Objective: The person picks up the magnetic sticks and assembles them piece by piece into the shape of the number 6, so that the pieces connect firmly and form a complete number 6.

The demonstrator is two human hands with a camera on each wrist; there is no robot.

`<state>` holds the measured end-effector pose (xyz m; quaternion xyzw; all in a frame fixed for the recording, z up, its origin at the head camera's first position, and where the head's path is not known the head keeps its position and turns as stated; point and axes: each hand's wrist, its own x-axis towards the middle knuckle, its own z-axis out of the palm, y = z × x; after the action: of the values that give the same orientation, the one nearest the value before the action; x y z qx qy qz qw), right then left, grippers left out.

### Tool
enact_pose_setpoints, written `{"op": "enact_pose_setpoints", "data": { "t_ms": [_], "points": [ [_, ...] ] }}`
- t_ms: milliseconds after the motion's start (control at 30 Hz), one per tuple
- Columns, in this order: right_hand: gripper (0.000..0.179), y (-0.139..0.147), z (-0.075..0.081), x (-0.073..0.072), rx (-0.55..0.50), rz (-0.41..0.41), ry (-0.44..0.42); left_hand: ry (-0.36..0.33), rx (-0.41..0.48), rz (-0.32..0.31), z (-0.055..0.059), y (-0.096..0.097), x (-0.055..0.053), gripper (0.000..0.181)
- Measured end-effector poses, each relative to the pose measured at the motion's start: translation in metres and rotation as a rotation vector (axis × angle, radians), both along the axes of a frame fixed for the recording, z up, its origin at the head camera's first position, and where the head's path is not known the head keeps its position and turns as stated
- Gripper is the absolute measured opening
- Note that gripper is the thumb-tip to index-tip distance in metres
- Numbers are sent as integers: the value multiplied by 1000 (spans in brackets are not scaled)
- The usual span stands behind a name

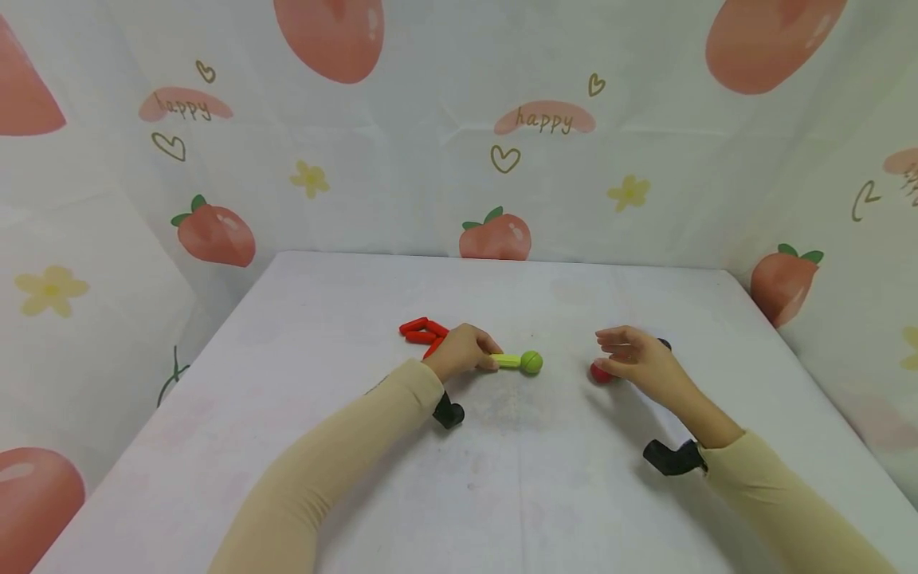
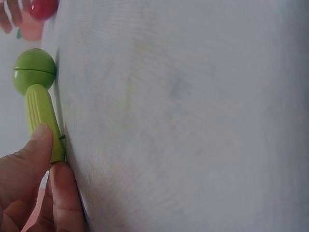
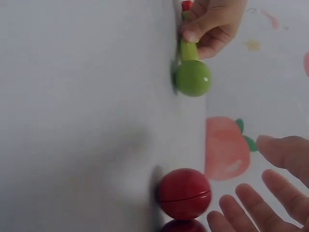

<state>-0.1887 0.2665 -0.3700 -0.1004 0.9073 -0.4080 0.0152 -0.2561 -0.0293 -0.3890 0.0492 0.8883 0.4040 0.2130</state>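
Observation:
My left hand [image 1: 462, 351] pinches the near end of a lime-green ribbed stick [image 2: 41, 106] between thumb and fingers, low over the table. A green ball [image 1: 531, 362] with a groove round it sits at the stick's other end, pointing toward the right hand. Over on the right, my right hand [image 1: 641, 363] hovers with its fingers spread and nothing held. Just below its fingers lies a grooved red ball [image 3: 185, 194]. A darker red round piece [image 3: 183, 226] shows against it at the bottom edge of the right wrist view.
Several red sticks [image 1: 421, 337] lie in a loose group beyond the left hand, partly covered by it. Black wrist mounts [image 1: 674, 458] hang below the sleeves. A fruit-patterned cloth [image 1: 402, 159] encloses the back and sides of the white table [image 1: 459, 518].

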Motion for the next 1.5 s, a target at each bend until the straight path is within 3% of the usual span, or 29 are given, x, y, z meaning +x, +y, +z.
{"op": "enact_pose_setpoints", "data": {
  "t_ms": [267, 600, 800, 1500],
  "points": [
    [49, -2, -10, 7, 39, 11, -37, 12, -6, -10, -1, 0, 0, 20],
    [37, -5, -18, 8, 74, 64, 12, 16, -5, -12, -1, 0, 0, 20],
    [35, -4, -26, 9, 129, 94, -44, 3, -4, -2, -1, 0, 0, 20],
    [36, -7, -24, 9, 155, 74, -59, 4, -5, 0, -2, 0, -2, 20]
  ]
}}
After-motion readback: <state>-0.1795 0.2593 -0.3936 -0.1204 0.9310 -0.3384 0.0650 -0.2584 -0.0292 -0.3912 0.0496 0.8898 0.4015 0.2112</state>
